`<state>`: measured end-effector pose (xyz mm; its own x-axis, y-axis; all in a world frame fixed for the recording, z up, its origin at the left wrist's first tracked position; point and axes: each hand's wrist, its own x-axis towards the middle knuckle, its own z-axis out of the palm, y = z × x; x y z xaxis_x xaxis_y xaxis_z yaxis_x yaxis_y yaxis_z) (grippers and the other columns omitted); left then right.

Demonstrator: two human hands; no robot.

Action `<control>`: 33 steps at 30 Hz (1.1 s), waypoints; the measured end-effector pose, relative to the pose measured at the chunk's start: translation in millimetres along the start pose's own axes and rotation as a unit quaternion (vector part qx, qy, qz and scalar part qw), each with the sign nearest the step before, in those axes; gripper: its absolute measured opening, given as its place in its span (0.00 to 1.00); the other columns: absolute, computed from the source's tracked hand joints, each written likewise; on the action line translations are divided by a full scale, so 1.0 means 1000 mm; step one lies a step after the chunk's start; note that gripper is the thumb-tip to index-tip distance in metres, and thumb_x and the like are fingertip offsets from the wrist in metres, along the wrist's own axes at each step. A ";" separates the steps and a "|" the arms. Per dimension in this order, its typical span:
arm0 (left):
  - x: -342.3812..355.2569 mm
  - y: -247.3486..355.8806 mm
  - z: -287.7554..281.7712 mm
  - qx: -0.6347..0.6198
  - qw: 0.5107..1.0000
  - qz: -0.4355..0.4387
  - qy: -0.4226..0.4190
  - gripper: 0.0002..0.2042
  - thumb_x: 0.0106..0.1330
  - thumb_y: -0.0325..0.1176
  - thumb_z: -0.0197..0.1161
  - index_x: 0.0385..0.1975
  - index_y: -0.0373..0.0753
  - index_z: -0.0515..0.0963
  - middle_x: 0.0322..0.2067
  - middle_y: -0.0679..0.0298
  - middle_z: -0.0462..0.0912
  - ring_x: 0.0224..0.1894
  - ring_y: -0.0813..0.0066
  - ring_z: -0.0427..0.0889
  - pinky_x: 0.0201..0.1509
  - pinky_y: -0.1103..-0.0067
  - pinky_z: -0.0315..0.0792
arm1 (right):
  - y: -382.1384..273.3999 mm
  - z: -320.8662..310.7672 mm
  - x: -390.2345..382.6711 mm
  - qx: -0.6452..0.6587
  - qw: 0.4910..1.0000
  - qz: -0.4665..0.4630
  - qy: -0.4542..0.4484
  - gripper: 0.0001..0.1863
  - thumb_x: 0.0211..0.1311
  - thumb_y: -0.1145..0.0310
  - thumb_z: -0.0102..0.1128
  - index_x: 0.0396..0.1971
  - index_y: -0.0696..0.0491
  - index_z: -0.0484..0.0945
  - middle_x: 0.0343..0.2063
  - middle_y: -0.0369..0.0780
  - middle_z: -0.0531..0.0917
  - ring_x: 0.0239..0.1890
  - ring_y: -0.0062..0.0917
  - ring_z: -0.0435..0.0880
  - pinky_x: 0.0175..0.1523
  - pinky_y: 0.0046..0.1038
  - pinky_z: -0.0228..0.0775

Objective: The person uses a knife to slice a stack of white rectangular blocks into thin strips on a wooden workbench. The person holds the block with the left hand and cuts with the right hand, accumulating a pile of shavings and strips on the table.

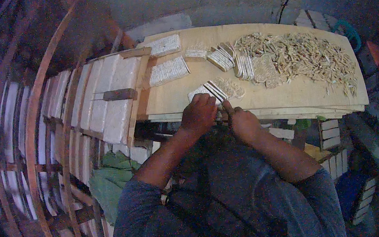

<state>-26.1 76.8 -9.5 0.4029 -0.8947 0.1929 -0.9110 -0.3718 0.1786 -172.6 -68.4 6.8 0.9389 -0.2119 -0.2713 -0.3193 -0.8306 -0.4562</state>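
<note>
At the near edge of the board, my left hand is closed over the near side of a pale ribbed slab, pressing it down. Two narrow dark bands run slantwise across the slab's right part. Where they end, my right hand is closed, a finger or thumb pointing forward against the slab. Whatever sits in its grip is too small and dim to name. Touching the slab on the right is a flat patch of pale thin pieces.
The pale wooden board bears a heap of short pale sticks at right. More ribbed slabs and bundles lie farther back. Wrapped white blocks and a wooden rack stand left. Green cloth hangs below.
</note>
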 end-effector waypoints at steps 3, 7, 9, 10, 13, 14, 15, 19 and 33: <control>-0.004 -0.015 0.002 -0.012 0.993 0.041 0.107 0.21 0.62 0.41 0.74 0.50 0.37 0.78 0.53 0.51 0.77 0.58 0.47 0.77 0.59 0.60 0.78 | 0.003 -0.005 -0.015 0.005 1.000 -0.001 0.012 0.40 0.67 0.71 0.57 0.78 0.52 0.56 0.45 0.59 0.84 0.42 0.57 0.88 0.47 0.54 0.81; -0.014 -0.017 -0.001 -0.052 0.992 -0.040 0.112 0.26 0.61 0.44 0.76 0.54 0.38 0.77 0.59 0.47 0.74 0.64 0.41 0.74 0.63 0.54 0.75 | 0.018 0.001 -0.031 -0.001 0.999 -0.013 0.053 0.39 0.66 0.69 0.61 0.76 0.52 0.59 0.44 0.59 0.84 0.41 0.58 0.87 0.46 0.54 0.81; -0.010 -0.019 0.000 -0.103 0.988 -0.044 0.102 0.26 0.62 0.46 0.76 0.55 0.39 0.76 0.60 0.46 0.74 0.65 0.40 0.73 0.65 0.52 0.74 | 0.025 0.000 -0.015 0.009 0.998 0.005 0.069 0.37 0.67 0.69 0.60 0.76 0.53 0.60 0.44 0.59 0.84 0.41 0.58 0.87 0.45 0.53 0.81; -0.008 -0.021 0.000 -0.094 0.989 -0.032 0.109 0.26 0.62 0.46 0.75 0.55 0.39 0.77 0.60 0.47 0.74 0.65 0.41 0.73 0.65 0.54 0.74 | 0.028 -0.004 -0.006 0.013 0.997 0.013 0.079 0.36 0.68 0.70 0.59 0.75 0.53 0.60 0.44 0.60 0.84 0.40 0.58 0.87 0.45 0.53 0.81; -0.002 -0.022 -0.003 -0.037 0.992 0.013 0.120 0.23 0.62 0.44 0.74 0.53 0.40 0.79 0.58 0.49 0.76 0.64 0.45 0.74 0.63 0.58 0.75 | 0.033 -0.013 0.007 0.067 0.991 -0.028 0.109 0.35 0.69 0.69 0.59 0.75 0.54 0.60 0.42 0.59 0.84 0.38 0.57 0.87 0.43 0.53 0.80; 0.000 -0.018 -0.009 0.000 0.993 0.033 0.115 0.22 0.62 0.43 0.74 0.53 0.40 0.80 0.57 0.50 0.77 0.62 0.46 0.75 0.62 0.59 0.76 | 0.031 -0.014 0.005 0.071 0.991 -0.032 0.112 0.36 0.69 0.70 0.59 0.75 0.54 0.60 0.42 0.58 0.84 0.38 0.57 0.87 0.43 0.53 0.80; 0.003 -0.016 -0.013 0.037 0.992 0.053 0.109 0.21 0.62 0.43 0.73 0.52 0.41 0.80 0.56 0.51 0.78 0.61 0.48 0.76 0.61 0.61 0.77 | 0.028 -0.016 -0.001 0.074 0.990 -0.037 0.115 0.36 0.69 0.70 0.59 0.75 0.55 0.60 0.42 0.58 0.84 0.37 0.56 0.86 0.42 0.53 0.80; 0.005 -0.010 -0.008 -0.008 1.000 -0.008 -0.007 0.19 0.65 0.41 0.69 0.52 0.38 0.82 0.53 0.50 0.81 0.57 0.47 0.77 0.62 0.57 0.75 | -0.001 -0.027 -0.026 0.032 0.997 -0.025 0.072 0.39 0.67 0.72 0.60 0.78 0.53 0.57 0.42 0.57 0.82 0.36 0.55 0.86 0.41 0.53 0.80; 0.004 0.001 -0.016 0.029 0.999 0.007 0.024 0.13 0.70 0.37 0.63 0.51 0.43 0.82 0.49 0.54 0.82 0.53 0.50 0.79 0.61 0.57 0.75 | 0.005 -0.016 -0.027 -0.001 0.997 -0.066 0.038 0.49 0.60 0.79 0.57 0.82 0.49 0.49 0.47 0.59 0.81 0.40 0.56 0.87 0.45 0.51 0.82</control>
<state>-24.2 76.7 6.6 0.3923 -0.8877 0.2409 -0.9197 -0.3741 0.1193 -197.8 -75.4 25.5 0.9798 -0.1383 -0.1442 -0.1916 -0.8550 -0.4820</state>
